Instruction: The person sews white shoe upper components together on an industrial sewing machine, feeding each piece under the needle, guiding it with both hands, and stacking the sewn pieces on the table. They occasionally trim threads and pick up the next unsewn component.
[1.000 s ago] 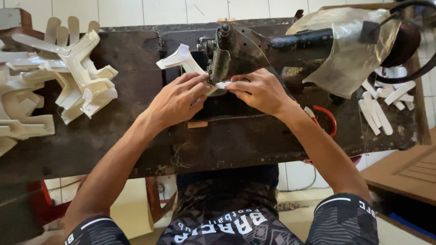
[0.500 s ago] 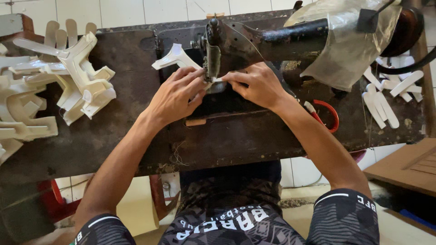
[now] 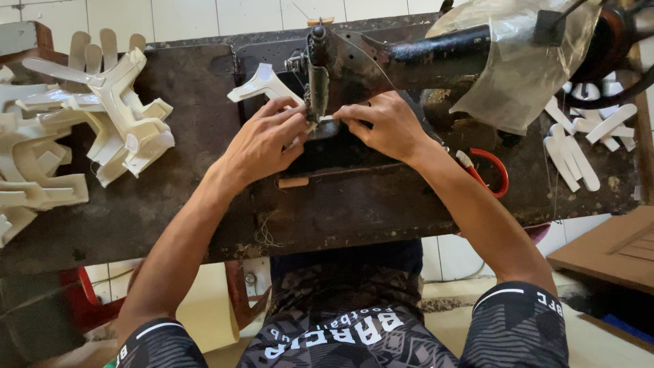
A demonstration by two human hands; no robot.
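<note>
The person sits at a dark, worn table (image 3: 170,204) that carries an old black sewing machine (image 3: 409,58). Both hands meet at the needle, near the middle of the table's far edge. The left hand (image 3: 262,143) lies flat with its fingers spread over a thin white cut piece (image 3: 262,83), pressing it down on the machine bed. The piece's free prongs stick out past the hand toward the far edge. The right hand (image 3: 385,126) pinches the same piece just to the right of the needle, fingertips closed narrowly on its edge; how much of it sits under the foot is hidden by the fingers.

The piece looks light, thin and flat, probably a flexible sheet that bends easily but keeps its outline. It would likely slide readily on the smooth bed, so flat pressure from above and a pinch at the edges close to the needle seem the sound places to hold it.

A heap of similar white pieces (image 3: 82,129) lies at the table's left end, more white strips (image 3: 579,140) at the right end, and red-handled scissors (image 3: 490,174) just beside the right wrist.
</note>
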